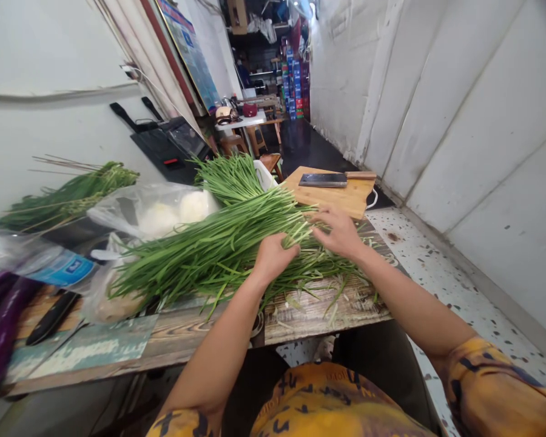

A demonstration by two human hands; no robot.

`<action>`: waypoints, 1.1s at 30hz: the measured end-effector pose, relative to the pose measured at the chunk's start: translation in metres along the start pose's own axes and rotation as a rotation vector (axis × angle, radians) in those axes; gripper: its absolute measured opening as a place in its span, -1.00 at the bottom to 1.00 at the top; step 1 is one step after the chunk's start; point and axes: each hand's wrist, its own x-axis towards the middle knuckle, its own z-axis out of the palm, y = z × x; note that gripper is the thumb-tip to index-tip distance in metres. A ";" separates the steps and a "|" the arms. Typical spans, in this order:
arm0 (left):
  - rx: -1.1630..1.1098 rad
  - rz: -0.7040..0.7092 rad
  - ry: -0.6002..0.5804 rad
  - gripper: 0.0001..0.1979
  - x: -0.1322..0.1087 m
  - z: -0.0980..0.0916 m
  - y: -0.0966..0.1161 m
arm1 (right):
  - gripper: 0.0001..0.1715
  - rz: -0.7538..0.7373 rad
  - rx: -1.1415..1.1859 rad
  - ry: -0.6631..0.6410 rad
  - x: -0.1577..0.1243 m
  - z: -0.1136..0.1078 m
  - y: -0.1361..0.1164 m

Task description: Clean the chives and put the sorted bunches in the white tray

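A large pile of garlic chives lies across the wooden table, leaves to the left and pale stalk ends to the right. My left hand is closed around some stalks near their pale ends, thumb across them. Just right of it, my right hand reaches over the stalk ends with fingers stretched and apart, the fingertips at or close to the tips. Loose trimmed bits and stray leaves are scattered beneath both hands. Behind the pile, another bunch of chives stands at a white basket.
A cleaver rests on a wooden cutting board at the far right. Leftward are a plastic bag with white vegetables, a water bottle, eggplants, a black-handled knife and more greens. The table edge is near my lap.
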 end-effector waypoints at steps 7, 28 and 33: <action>-0.150 0.015 -0.045 -0.78 -0.001 0.001 -0.001 | -0.77 0.100 0.401 -0.088 -0.001 0.016 0.002; -0.003 0.007 0.218 -0.75 0.009 -0.023 -0.014 | -0.84 -0.063 0.088 -0.291 0.002 0.028 0.010; 0.125 0.187 0.120 -0.81 0.009 -0.020 -0.012 | -0.88 0.044 0.455 -0.233 0.005 0.013 0.012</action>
